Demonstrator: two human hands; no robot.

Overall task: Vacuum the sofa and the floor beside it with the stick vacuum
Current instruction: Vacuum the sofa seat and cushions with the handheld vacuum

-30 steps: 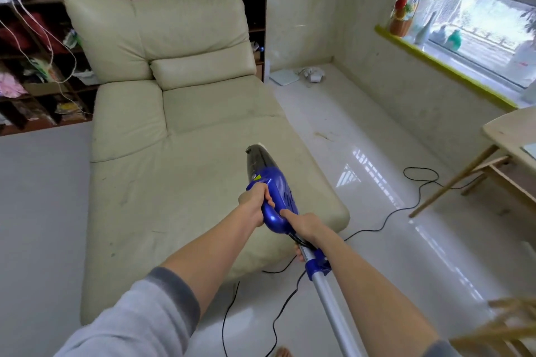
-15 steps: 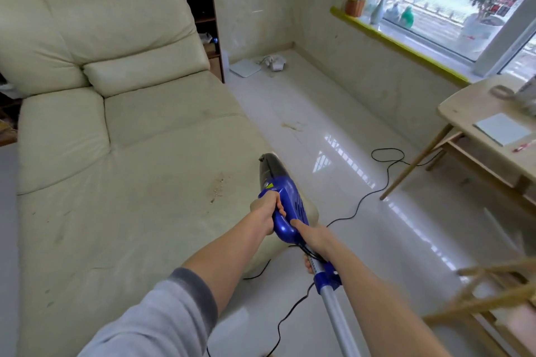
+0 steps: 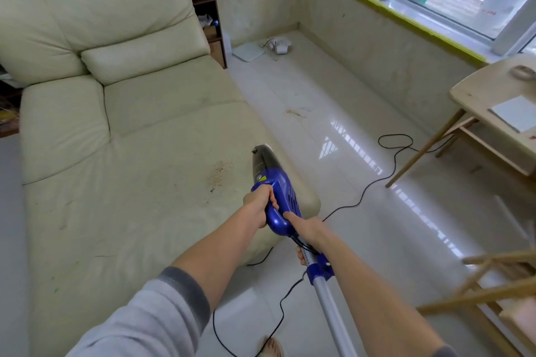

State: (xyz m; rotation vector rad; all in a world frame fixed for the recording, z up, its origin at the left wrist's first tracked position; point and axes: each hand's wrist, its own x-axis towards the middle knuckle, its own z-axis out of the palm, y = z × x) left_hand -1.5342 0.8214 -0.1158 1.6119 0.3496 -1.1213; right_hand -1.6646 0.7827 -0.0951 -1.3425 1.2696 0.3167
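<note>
The left hand (image 3: 259,205) wraps the front of the blue vacuum (image 3: 278,197) body, fingers curled over its top near the yellow label, forearm stretched forward with a grey sleeve (image 3: 150,316) pushed up toward the elbow. The right hand (image 3: 304,230) grips the rear of the body where it meets the tube (image 3: 333,316) — thumb lying along the blue plastic, other fingers curled underneath. Both arms are extended, meeting at the vacuum.

The vacuum is held in the air, its dark front end pointing away from the person, above the near right corner of the sofa (image 3: 116,153). Just left of that end, a patch of crumbs (image 3: 219,172) lies on the seat cushion. A black cord (image 3: 362,197) trails from the vacuum across the glossy floor (image 3: 333,124) — looping near the leg of a wooden bench (image 3: 475,101) on the right. A smaller smear of dirt (image 3: 295,112) sits on the floor beside the sofa. A bare foot (image 3: 272,346) shows at the bottom edge.
</note>
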